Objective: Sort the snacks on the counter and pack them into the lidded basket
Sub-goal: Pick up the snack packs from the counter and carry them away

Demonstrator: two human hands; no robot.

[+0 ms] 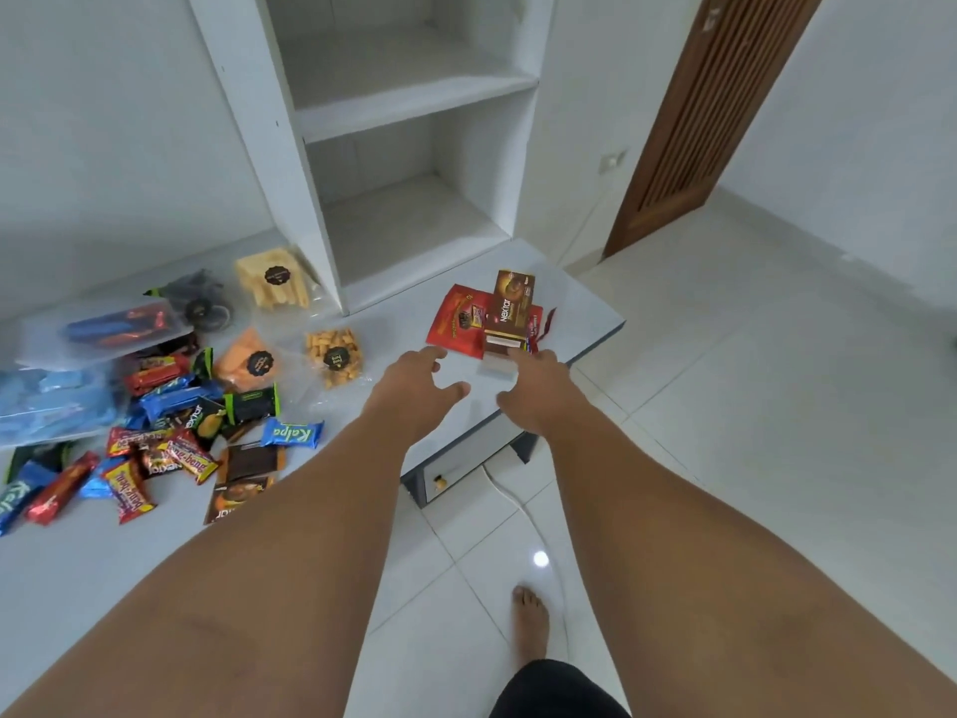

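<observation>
Hovering over pale grey worktop (575,308): left hand (414,388) fingers (432,355) spread, empty; right hand (538,393) fingers loose, possibly touching brown cardboard Nextar box (510,313) atop red foil pouches (458,318).

A brown Nextar box (510,310) lies flat atop red pouches (455,321) just beyond the fingers (432,353) (wrapped snacks (171,422) heaped far left).

White tiled floor (725,406), white shelving unit (409,95), slatted wooden door (689,121), white walls (103,121)

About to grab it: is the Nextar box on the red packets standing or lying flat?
Lying flat: the box has its printed face up and rests across red packets.
</observation>
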